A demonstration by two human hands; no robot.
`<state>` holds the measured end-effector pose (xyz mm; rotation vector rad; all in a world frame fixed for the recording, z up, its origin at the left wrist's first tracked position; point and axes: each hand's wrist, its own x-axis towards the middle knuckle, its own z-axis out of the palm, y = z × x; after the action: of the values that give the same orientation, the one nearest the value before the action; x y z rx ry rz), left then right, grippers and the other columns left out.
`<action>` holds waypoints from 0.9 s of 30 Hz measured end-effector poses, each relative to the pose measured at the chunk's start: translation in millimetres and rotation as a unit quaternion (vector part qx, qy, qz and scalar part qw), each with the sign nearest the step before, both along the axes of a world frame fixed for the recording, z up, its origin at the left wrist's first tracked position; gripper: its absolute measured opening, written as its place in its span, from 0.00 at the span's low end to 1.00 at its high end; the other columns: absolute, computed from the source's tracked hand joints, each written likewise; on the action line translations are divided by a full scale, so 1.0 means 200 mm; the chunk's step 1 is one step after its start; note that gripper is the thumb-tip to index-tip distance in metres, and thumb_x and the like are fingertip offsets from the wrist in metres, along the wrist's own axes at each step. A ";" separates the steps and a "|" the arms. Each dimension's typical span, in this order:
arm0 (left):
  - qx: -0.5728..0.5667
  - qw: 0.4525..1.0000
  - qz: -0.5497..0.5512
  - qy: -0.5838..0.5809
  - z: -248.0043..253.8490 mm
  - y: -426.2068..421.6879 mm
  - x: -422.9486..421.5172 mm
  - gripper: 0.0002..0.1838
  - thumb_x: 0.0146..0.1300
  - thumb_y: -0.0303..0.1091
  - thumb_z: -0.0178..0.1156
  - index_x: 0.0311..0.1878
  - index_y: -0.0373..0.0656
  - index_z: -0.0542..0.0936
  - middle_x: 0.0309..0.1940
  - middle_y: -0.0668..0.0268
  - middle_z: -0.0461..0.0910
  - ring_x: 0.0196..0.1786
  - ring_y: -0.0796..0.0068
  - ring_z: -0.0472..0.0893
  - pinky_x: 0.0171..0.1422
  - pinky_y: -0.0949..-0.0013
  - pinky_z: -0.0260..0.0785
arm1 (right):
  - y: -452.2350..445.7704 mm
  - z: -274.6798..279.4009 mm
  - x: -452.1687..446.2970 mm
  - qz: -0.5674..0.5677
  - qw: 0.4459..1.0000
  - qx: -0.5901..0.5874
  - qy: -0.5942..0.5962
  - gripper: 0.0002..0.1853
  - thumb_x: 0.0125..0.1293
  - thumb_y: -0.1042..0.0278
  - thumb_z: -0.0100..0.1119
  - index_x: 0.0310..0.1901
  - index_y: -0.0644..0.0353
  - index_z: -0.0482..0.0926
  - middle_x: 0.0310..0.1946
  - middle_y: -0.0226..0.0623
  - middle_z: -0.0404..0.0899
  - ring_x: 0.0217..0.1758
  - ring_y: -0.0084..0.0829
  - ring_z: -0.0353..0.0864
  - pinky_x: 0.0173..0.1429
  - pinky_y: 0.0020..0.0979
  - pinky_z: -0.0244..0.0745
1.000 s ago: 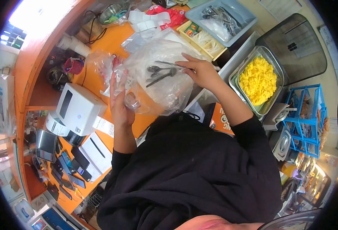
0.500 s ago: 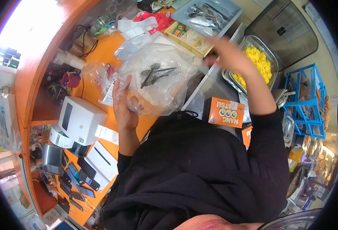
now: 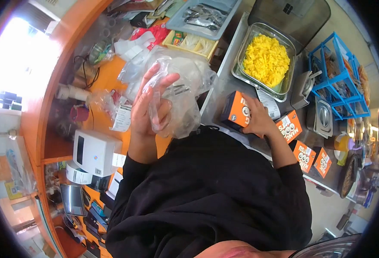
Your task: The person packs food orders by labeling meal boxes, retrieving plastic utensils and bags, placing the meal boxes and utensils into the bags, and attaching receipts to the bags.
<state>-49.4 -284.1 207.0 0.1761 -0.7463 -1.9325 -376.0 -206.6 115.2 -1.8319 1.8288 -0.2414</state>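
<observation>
Head view. Right hand [image 3: 259, 119] clamped on orange box [image 3: 237, 112], fingers over its far end, thumb along near side; box at the metal counter [image 3: 224, 81], touching or lifted, can't tell. Contents hidden. Left hand [image 3: 146, 103] raised at the clear plastic bag [image 3: 183, 116], fingers partly curled and spread, film over some; can't tell whether they pinch it. Bag sits over the orange desk [image 3: 107, 79]; dark strips show through film, inside or behind unclear.

Three more orange boxes [image 3: 289, 127] near right forearm, contents not visible. Glass container [image 3: 280, 91], beyond right hand: heaped with shredded yellow food [image 3: 267, 61]. Blue-grey tray [image 3: 191, 35] at top: cutlery [image 3: 204, 18], looks like some in clear wrap. Yellow bin [image 3: 185, 51] just beside tray: green packet [image 3: 177, 38] one end, pale thin items alongside. Blue rack [image 3: 338, 79], right: filled tiers, items too blurred to name. Lidded metal pan [image 3: 323, 115] beside rack, inside hidden.
</observation>
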 end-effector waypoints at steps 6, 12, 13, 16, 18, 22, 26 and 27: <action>-0.017 0.996 -0.077 0.037 0.00 -0.03 -0.15 0.27 0.73 0.37 0.44 0.71 0.43 0.53 0.39 0.55 0.73 0.13 0.84 0.62 0.11 0.79 0.56 | -0.02 0.43 -0.01 0.120 0.932 -0.122 -0.321 0.61 0.30 0.62 0.73 0.72 0.52 0.51 0.63 0.48 0.62 0.68 0.45 0.60 0.72 0.39 0.51; -0.171 0.952 0.084 -0.239 0.01 0.11 -0.15 0.27 0.73 0.37 0.44 0.70 0.38 0.53 0.17 0.66 0.65 0.11 0.85 0.59 0.12 0.80 0.55 | -0.30 0.33 0.33 0.008 0.807 0.220 -0.548 0.53 0.42 0.59 0.72 0.71 0.49 0.53 0.58 0.44 0.67 0.58 0.35 0.72 0.57 0.35 0.70; -0.165 0.946 0.099 -0.260 -0.03 0.13 -0.12 0.27 0.73 0.36 0.45 0.70 0.38 0.53 0.17 0.66 0.65 0.11 0.85 0.59 0.12 0.80 0.56 | -0.33 0.27 0.42 -0.013 0.798 0.218 -0.561 0.51 0.43 0.60 0.72 0.71 0.49 0.55 0.57 0.43 0.69 0.56 0.32 0.73 0.53 0.33 0.73; -0.083 0.948 0.122 -0.281 -0.16 0.20 -0.02 0.30 0.68 0.30 0.51 0.70 0.38 0.53 0.21 0.67 0.68 0.11 0.86 0.59 0.11 0.79 0.54 | -0.43 0.11 0.62 -0.076 0.756 0.191 -0.622 0.45 0.46 0.62 0.71 0.67 0.52 0.59 0.49 0.40 0.74 0.48 0.28 0.77 0.42 0.27 0.76; -0.068 0.900 0.200 -0.382 -0.20 0.23 -0.01 0.33 0.65 0.29 0.56 0.70 0.38 0.53 0.30 0.62 0.75 0.26 0.80 0.71 0.30 0.77 0.66 | -0.49 0.00 0.72 -0.149 0.730 0.193 -0.638 0.36 0.47 0.64 0.71 0.59 0.57 0.67 0.40 0.36 0.77 0.36 0.26 0.78 0.33 0.24 0.75; -0.069 0.773 0.211 -0.594 -0.43 0.15 0.07 0.34 0.60 0.29 0.62 0.68 0.37 0.59 0.41 0.56 0.80 0.45 0.72 0.78 0.49 0.72 0.71 | -0.53 -0.02 0.80 -0.265 0.708 0.154 -0.636 0.18 0.47 0.67 0.71 0.40 0.62 0.78 0.29 0.32 0.80 0.24 0.26 0.79 0.27 0.24 0.75; 0.005 0.798 0.066 -0.599 -0.83 0.03 0.23 0.28 0.57 0.28 0.63 0.61 0.34 0.69 0.31 0.61 0.81 0.34 0.75 0.79 0.36 0.75 0.70 | -0.51 -0.04 0.84 -0.346 0.705 0.041 -0.618 0.13 0.48 0.71 0.70 0.36 0.64 0.79 0.30 0.36 0.81 0.26 0.28 0.81 0.28 0.28 0.77; 0.053 0.795 0.069 -0.600 -0.79 0.03 0.21 0.24 0.56 0.28 0.64 0.57 0.34 0.71 0.28 0.63 0.79 0.30 0.77 0.77 0.32 0.75 0.68 | -0.52 -0.06 0.84 -0.360 0.694 0.002 -0.624 0.13 0.48 0.73 0.70 0.36 0.64 0.79 0.30 0.37 0.82 0.27 0.28 0.82 0.29 0.29 0.78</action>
<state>-6.9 -279.0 48.7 1.5848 -1.3554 -1.5512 -209.0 -309.8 103.4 -0.3994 1.2823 -1.3574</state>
